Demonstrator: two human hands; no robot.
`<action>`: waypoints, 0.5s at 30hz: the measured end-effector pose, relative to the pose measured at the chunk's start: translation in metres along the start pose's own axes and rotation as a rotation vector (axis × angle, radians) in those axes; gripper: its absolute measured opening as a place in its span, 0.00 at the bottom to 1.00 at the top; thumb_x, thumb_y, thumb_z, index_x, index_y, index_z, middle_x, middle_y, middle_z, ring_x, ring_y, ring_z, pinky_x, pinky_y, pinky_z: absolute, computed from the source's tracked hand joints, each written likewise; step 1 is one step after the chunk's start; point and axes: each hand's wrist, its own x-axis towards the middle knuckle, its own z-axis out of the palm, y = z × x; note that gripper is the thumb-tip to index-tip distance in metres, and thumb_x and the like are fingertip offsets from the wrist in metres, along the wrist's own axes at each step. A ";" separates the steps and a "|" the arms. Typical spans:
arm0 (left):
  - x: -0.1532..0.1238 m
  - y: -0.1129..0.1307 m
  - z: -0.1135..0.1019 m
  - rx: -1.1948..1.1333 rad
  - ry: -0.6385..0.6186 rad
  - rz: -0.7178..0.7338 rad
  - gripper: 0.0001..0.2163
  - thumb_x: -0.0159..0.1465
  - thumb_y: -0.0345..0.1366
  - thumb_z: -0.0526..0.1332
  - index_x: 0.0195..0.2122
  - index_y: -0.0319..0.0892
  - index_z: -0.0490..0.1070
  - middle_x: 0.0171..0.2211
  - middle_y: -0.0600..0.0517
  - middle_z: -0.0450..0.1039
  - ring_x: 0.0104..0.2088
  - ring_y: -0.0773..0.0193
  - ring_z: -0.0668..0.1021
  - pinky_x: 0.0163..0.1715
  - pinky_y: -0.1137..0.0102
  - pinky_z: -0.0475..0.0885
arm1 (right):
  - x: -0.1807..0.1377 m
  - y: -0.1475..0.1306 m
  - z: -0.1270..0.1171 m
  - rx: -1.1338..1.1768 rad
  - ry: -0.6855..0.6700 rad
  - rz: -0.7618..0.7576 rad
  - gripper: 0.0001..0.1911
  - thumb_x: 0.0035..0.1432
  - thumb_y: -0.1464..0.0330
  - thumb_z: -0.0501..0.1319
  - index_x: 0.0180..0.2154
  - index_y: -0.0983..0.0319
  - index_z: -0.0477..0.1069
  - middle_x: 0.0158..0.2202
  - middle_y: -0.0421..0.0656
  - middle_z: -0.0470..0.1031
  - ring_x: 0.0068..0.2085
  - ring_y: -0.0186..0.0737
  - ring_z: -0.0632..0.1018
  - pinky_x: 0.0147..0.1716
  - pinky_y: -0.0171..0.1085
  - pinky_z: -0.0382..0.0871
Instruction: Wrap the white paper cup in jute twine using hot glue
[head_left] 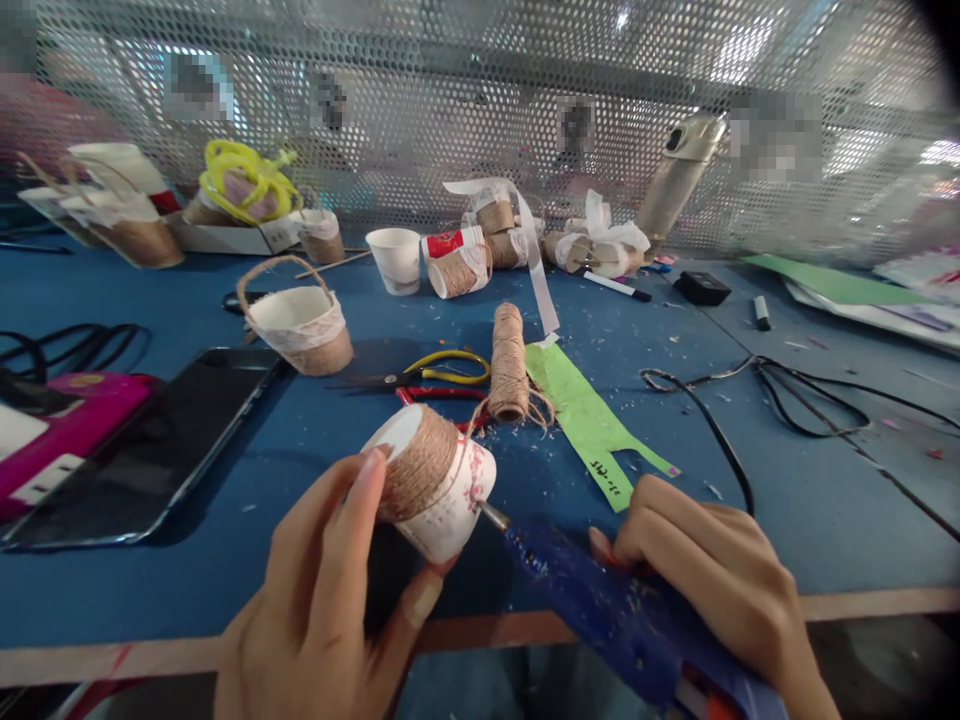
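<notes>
A paper cup (424, 470), tilted on its side and partly wound with brown twine, is gripped between the thumb and fingers of my left hand (330, 580). My right hand (697, 560) is wrapped round a blue glue gun (600, 610). Its metal nozzle points left and meets, or nearly meets, the bare printed part of the cup near the rim. A spool of twine (508, 360) stands just behind the cup, and a strand runs from it towards the cup. Scissors with yellow handles (450, 368) and a red-handled tool (409, 396), partly hidden, lie beside the spool.
A twine-wrapped basket cup (300, 325) stands behind a dark phone (165, 440) at left. A cut green paper piece (585, 420) lies right of the spool. Black cable (705, 410) loops at right. More cups (395, 260) line the back, before a perforated metal screen (420, 120).
</notes>
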 end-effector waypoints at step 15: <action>0.000 -0.003 0.003 -0.003 0.012 0.056 0.40 0.84 0.44 0.70 0.92 0.58 0.53 0.75 0.45 0.83 0.63 0.47 0.93 0.50 0.61 0.94 | -0.001 -0.003 -0.002 -0.004 -0.008 0.018 0.18 0.84 0.75 0.61 0.38 0.53 0.61 0.31 0.32 0.61 0.26 0.30 0.67 0.29 0.35 0.61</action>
